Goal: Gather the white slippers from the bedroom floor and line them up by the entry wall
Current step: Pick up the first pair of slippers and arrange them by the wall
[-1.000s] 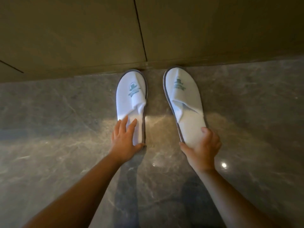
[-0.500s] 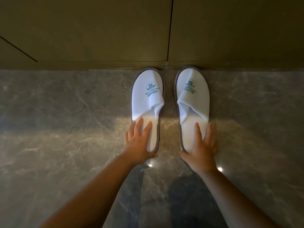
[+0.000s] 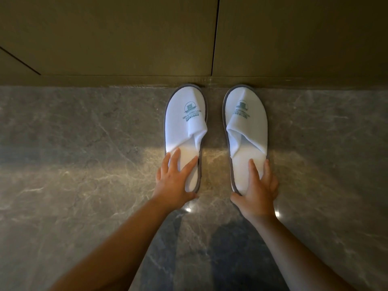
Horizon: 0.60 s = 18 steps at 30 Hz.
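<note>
Two white slippers with grey soles and a green printed logo lie side by side on the marble floor, toes touching the base of the wall. My left hand rests flat, fingers spread, on the heel of the left slipper. On the heel of the right slipper my right hand lies flat in the same way, thumb on the floor beside it. Neither hand grips anything. The heels are partly hidden under my hands.
The olive panelled wall with a low skirting runs across the top of the view. Grey veined marble floor stretches to both sides, with a band of light across the middle.
The right slipper has been turned straight and both slippers now sit parallel against the wall. My right hand has gone from clutching the heel to lying flat on it.
</note>
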Each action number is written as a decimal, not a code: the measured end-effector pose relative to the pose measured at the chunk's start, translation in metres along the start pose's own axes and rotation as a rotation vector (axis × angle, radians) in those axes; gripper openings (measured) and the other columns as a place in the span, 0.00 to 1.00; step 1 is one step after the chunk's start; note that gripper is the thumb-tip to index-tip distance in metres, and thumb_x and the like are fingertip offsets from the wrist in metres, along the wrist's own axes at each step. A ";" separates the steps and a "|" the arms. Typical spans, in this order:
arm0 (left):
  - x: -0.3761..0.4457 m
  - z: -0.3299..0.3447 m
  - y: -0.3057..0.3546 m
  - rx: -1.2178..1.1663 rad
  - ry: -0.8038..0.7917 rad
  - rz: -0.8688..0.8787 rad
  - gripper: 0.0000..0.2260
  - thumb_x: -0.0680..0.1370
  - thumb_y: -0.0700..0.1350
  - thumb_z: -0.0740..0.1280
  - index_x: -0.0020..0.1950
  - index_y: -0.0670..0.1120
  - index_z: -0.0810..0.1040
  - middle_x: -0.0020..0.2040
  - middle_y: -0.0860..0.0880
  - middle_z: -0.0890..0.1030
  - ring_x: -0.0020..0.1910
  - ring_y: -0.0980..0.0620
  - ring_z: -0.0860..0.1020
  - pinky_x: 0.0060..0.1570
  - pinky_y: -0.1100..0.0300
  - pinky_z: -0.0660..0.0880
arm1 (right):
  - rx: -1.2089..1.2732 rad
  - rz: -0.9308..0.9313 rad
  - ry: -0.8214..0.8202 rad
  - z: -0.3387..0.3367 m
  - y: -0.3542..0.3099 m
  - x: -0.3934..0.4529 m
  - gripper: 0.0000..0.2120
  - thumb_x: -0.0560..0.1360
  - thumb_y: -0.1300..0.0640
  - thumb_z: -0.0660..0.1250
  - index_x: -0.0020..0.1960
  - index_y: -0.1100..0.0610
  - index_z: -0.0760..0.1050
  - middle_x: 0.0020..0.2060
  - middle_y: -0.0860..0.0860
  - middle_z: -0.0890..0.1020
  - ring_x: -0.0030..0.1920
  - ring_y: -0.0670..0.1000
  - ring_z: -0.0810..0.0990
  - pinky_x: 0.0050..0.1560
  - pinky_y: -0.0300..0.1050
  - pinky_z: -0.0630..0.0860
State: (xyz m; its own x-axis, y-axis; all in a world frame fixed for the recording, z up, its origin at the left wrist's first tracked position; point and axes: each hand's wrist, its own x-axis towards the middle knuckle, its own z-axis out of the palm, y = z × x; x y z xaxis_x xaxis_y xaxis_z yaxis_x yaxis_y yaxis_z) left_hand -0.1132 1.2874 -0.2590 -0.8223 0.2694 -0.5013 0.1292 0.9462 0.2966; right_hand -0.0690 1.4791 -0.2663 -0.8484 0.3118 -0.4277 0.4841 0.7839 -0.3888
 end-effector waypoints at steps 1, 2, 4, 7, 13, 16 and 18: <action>0.000 0.000 0.001 0.001 0.004 -0.001 0.42 0.66 0.58 0.69 0.71 0.59 0.46 0.75 0.45 0.42 0.73 0.41 0.39 0.71 0.40 0.48 | -0.003 0.007 0.005 0.000 0.000 0.000 0.43 0.64 0.53 0.71 0.72 0.49 0.50 0.75 0.56 0.46 0.70 0.61 0.50 0.69 0.59 0.56; -0.001 0.000 0.002 0.002 0.008 0.001 0.42 0.66 0.58 0.69 0.71 0.59 0.46 0.75 0.45 0.42 0.73 0.41 0.39 0.71 0.40 0.48 | -0.007 0.012 0.008 0.000 -0.001 0.000 0.43 0.64 0.52 0.71 0.72 0.49 0.50 0.75 0.56 0.46 0.70 0.61 0.50 0.69 0.59 0.57; -0.001 0.000 0.003 0.001 0.013 0.006 0.41 0.67 0.58 0.69 0.71 0.59 0.46 0.75 0.45 0.43 0.73 0.41 0.39 0.71 0.40 0.48 | -0.013 0.014 0.008 0.000 -0.001 0.000 0.43 0.64 0.52 0.71 0.72 0.50 0.50 0.75 0.56 0.46 0.70 0.62 0.50 0.69 0.60 0.57; -0.002 0.000 0.004 -0.005 0.014 0.007 0.40 0.67 0.58 0.68 0.71 0.59 0.46 0.75 0.46 0.43 0.73 0.42 0.40 0.71 0.41 0.48 | -0.013 0.002 0.004 0.001 -0.002 -0.001 0.43 0.64 0.52 0.71 0.72 0.50 0.50 0.74 0.57 0.46 0.70 0.62 0.49 0.69 0.61 0.56; -0.003 -0.002 0.006 -0.011 0.003 0.005 0.39 0.68 0.58 0.68 0.72 0.58 0.47 0.75 0.46 0.44 0.73 0.42 0.41 0.71 0.41 0.49 | -0.008 -0.008 -0.003 0.001 -0.007 -0.002 0.42 0.66 0.52 0.70 0.72 0.50 0.49 0.75 0.56 0.46 0.71 0.61 0.49 0.69 0.59 0.56; -0.003 -0.001 0.005 0.003 -0.003 -0.004 0.40 0.68 0.59 0.67 0.72 0.58 0.47 0.75 0.46 0.43 0.73 0.42 0.41 0.71 0.40 0.49 | -0.002 -0.010 -0.005 0.003 -0.007 -0.002 0.42 0.66 0.52 0.70 0.72 0.50 0.49 0.75 0.57 0.46 0.71 0.61 0.49 0.69 0.60 0.55; -0.004 -0.001 0.006 0.017 -0.012 -0.012 0.41 0.67 0.60 0.67 0.72 0.58 0.46 0.76 0.46 0.43 0.73 0.42 0.41 0.71 0.40 0.48 | -0.031 -0.023 -0.007 0.002 -0.006 -0.003 0.42 0.67 0.50 0.69 0.72 0.50 0.48 0.75 0.57 0.46 0.72 0.61 0.48 0.69 0.61 0.55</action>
State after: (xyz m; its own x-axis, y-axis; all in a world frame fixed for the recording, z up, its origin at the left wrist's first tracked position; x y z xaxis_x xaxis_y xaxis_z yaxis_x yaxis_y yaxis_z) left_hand -0.1103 1.2919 -0.2543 -0.8170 0.2603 -0.5145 0.1288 0.9521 0.2773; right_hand -0.0688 1.4725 -0.2644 -0.8577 0.2899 -0.4247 0.4575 0.8072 -0.3730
